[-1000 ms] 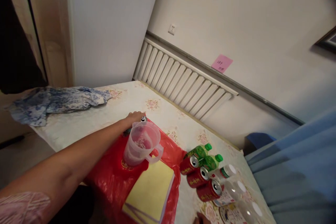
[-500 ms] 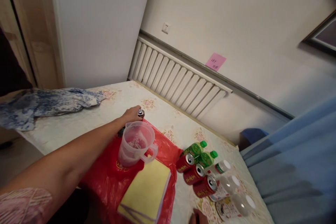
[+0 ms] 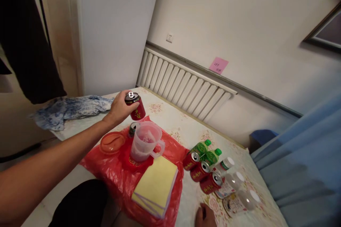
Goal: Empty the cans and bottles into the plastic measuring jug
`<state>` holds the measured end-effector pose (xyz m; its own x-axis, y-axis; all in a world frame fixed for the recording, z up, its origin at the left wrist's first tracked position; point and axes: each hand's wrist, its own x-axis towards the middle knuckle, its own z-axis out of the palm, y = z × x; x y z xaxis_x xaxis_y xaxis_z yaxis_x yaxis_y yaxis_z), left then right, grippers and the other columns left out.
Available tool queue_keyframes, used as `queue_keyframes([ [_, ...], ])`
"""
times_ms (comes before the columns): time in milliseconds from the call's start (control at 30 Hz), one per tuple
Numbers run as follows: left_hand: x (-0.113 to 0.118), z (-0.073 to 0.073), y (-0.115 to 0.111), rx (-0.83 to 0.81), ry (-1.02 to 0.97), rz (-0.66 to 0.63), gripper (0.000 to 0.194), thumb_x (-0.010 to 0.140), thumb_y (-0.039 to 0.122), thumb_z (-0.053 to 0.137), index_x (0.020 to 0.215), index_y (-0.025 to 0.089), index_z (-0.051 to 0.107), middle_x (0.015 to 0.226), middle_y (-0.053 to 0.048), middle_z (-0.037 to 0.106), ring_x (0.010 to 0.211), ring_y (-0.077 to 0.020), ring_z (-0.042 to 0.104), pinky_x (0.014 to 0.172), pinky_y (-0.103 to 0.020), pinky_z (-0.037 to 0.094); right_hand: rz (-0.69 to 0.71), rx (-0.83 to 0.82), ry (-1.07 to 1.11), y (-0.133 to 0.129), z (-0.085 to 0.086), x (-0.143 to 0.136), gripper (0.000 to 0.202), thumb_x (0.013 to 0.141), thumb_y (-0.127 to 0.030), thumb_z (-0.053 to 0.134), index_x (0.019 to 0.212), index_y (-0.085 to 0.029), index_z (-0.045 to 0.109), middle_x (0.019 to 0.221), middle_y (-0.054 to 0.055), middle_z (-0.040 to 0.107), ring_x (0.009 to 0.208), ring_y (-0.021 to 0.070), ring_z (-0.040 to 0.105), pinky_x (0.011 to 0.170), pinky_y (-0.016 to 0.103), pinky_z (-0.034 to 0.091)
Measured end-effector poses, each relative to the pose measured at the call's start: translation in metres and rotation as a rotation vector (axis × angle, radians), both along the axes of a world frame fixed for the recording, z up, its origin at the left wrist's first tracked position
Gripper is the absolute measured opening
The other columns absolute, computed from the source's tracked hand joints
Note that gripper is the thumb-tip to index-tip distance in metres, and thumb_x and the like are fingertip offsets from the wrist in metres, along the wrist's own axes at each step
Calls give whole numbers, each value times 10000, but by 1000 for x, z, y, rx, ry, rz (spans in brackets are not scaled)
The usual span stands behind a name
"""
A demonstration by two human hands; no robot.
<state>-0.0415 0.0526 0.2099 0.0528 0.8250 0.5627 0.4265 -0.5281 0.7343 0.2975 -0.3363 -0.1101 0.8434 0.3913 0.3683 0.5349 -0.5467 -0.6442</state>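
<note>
My left hand is wrapped round a dark red drink can with a black top and a pale pull tab, held up above the far side of the red plastic bag. Just below it stands a smaller dark can, partly hidden by a clear pinkish plastic pitcher. Left of the pitcher lies an orange-red round lid. At the bottom edge my right hand rests on the table with its fingers curled in. It is partly cut off, and nothing shows in it. The nearest can is one of several red cans.
Yellow paper sheets or booklets lie on the red plastic bag. Green-capped bottles and white-capped clear bottles stand behind the red cans. A blue-white cloth lies at the far left. A radiator runs along the wall.
My left hand has lifted the dark red can from behind the pitcher, up and to the left. The lid and smaller can have come into clearer view. My right hand stays low, fingers curled.
</note>
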Motion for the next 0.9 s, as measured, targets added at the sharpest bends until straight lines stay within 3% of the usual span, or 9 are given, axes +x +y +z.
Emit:
queue_keyframes([
  [100,-16,-2,-57,-39,-60,-81,638,690,430,652,1265,180,531,1210,-86,654,1101,-275,628,1017,-426,477,27,-30,90,-4,9,1,399,694,-500,490,845,-189,688,942,190,752,914,351,710,808,417,545],
  [167,-21,-11,-92,-85,-53,-163,638,691,426,645,1274,197,527,1232,-73,654,1118,-270,630,1028,-417,477,2,-30,120,-6,14,-2,450,695,-521,472,885,-180,697,971,190,752,935,362,704,824,436,535],
  [300,-17,-49,-150,-160,-12,-314,640,668,407,656,1262,198,544,1293,-93,638,1192,-306,609,1062,-452,462,-50,8,188,-7,24,-13,504,694,-538,431,913,-176,704,956,173,754,918,364,696,844,465,519],
  [400,-6,-83,-181,-275,-11,-438,631,661,331,652,1267,194,541,1292,-104,650,1211,-305,608,1060,-452,474,-52,131,291,-3,37,-27,453,633,-527,489,839,-182,698,887,148,755,883,342,696,826,444,531],
  [467,3,-104,-198,-344,-9,-509,653,640,272,641,1280,192,539,1300,-110,651,1223,-303,605,1078,-464,461,16,230,411,3,51,-45,432,600,-520,562,823,-174,692,849,130,753,828,319,700,760,412,555],
  [533,12,-119,-210,-394,9,-533,697,605,236,657,1290,185,538,1317,-122,643,1239,-315,593,1096,-484,441,198,296,565,11,68,-71,452,632,-515,636,909,-163,696,839,104,755,746,284,705,688,387,572],
  [600,18,-129,-219,-420,25,-543,725,585,222,676,1295,184,540,1336,-129,631,1256,-325,578,1109,-495,425,427,358,671,18,88,-102,463,658,-439,720,1028,-163,696,929,104,766,871,277,728,802,379,581],
  [767,26,-137,-237,-434,25,-596,762,604,228,697,1343,193,515,1380,-136,593,1294,-334,544,1116,-504,416,747,414,757,27,127,-162,740,578,-245,823,1290,-196,628,1252,123,697,1136,305,668,916,407,570],
  [900,27,-134,-251,-416,17,-646,778,606,203,705,1357,234,503,1380,-106,588,1305,-331,532,1118,-510,416,787,362,788,29,145,-185,815,541,-169,821,1325,-209,603,1256,86,695,1067,285,690,886,385,583],
])
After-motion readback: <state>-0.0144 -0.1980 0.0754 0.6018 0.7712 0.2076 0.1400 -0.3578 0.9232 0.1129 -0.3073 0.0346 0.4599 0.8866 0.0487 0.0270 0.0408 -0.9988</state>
